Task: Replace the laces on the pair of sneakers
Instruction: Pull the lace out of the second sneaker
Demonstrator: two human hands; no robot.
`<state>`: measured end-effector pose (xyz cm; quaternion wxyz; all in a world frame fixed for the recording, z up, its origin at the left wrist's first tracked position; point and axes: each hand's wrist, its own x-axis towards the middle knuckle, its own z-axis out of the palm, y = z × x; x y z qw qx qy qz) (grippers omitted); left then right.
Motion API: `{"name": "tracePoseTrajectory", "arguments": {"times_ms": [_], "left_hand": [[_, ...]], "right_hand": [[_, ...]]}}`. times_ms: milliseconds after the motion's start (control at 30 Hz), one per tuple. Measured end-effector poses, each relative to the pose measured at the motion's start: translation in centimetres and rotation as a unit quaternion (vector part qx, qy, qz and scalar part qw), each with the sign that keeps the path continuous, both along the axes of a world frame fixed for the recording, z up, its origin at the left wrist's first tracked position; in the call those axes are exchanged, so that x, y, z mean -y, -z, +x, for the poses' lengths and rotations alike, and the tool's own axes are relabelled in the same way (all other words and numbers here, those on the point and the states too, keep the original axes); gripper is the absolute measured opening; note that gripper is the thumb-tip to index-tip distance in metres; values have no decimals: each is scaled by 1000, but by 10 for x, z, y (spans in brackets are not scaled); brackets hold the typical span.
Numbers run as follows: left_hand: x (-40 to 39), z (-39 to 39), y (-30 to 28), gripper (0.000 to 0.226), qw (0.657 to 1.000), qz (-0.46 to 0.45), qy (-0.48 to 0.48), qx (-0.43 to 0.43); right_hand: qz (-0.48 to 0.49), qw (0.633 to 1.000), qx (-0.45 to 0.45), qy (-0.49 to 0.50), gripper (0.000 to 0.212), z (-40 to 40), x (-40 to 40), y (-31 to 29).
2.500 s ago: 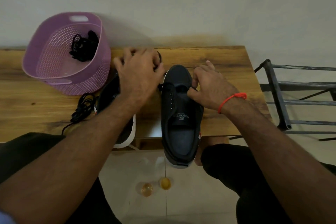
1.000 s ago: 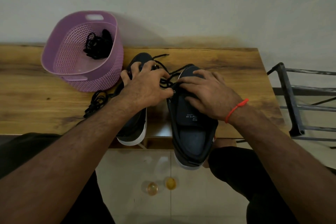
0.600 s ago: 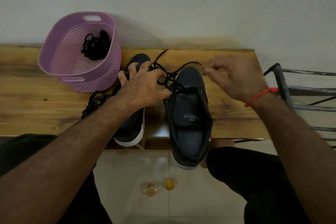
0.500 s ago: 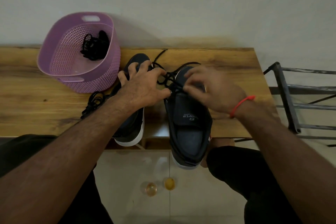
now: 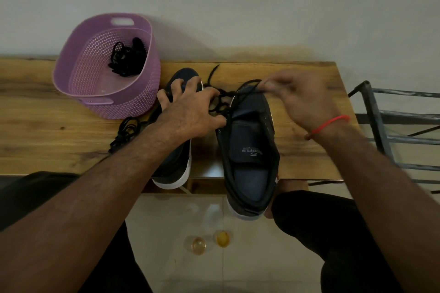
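While R hand point(image 5: 302, 100) fingers pinch lace point(image 5: 247, 83) taut | L hand point(image 5: 190, 112) fingers spread, pin other sneaker point(image 5: 176, 150) | laced sneaker point(image 5: 250, 147) btw hands, heel off tabletop point(image 5: 47, 131) edge | spare laces in basket point(image 5: 133, 102) beyond L fingers.

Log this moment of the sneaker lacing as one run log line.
step: lacing right sneaker | right hand: pinches black lace | left hand: rests on left sneaker | basket: lace bundle
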<state>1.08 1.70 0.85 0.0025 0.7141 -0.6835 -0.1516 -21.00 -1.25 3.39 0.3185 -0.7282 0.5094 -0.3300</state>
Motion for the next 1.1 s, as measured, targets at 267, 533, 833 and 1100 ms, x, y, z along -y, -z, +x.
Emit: {"name": "tracePoseTrajectory", "arguments": {"times_ms": [267, 533, 833, 1100], "left_hand": [[0, -2, 0, 68, 1000, 6, 0, 8], [-1, -6, -2, 73, 998, -37, 46, -32], [-3, -18, -3, 21, 969, -84, 88, -214], [-7, -24, -28, 22, 898, -172, 145, -377]], "right_hand": [[40, 996, -28, 71, 7, -27, 12, -4], [119, 979, -110, -121, 13, 10, -16, 3], [144, 942, 278, -124, 38, 18, -17, -2], [86, 980, -7, -180, 34, 24, -23, 19]]}}
